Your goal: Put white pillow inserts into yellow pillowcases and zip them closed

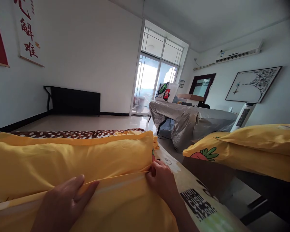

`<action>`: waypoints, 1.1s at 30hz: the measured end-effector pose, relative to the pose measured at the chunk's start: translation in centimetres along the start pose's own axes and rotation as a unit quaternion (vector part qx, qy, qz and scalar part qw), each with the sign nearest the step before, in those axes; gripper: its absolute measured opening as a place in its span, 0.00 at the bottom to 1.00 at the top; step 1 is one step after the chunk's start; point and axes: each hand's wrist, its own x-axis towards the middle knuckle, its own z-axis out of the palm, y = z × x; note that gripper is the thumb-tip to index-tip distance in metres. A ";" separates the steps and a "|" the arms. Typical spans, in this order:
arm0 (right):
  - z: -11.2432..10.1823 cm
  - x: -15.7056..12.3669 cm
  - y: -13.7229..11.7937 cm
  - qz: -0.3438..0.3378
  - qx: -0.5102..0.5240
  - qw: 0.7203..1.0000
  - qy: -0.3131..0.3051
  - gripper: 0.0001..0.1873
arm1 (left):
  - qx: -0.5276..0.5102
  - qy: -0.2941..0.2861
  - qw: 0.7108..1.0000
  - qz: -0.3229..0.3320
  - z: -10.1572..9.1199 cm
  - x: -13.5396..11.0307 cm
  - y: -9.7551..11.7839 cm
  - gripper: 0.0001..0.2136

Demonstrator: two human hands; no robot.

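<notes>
A plump yellow pillow (70, 161) in its pillowcase lies across the bed right in front of me. My left hand (62, 203) rests on the near flap of the yellow pillowcase, fingers together and curled over a fold of cloth. My right hand (162, 180) pinches the pillowcase's edge at the pillow's right end, fingers bent onto the fabric. A brown spotted cloth (70, 133) shows behind the pillow.
A printed sheet (195, 196) covers the bed under my right wrist. Two more yellow pillows (251, 145) lie stacked to the right. Beyond stand a table under a silver cover (190, 120), a black bench (74, 101) by the wall, and glass balcony doors (154, 83).
</notes>
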 end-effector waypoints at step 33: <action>-1.6 -0.5 -0.8 0.051 -0.099 0.988 -0.106 0.09 | 0.016 -0.076 0.995 -0.054 -0.5 0.1 0.6 0.26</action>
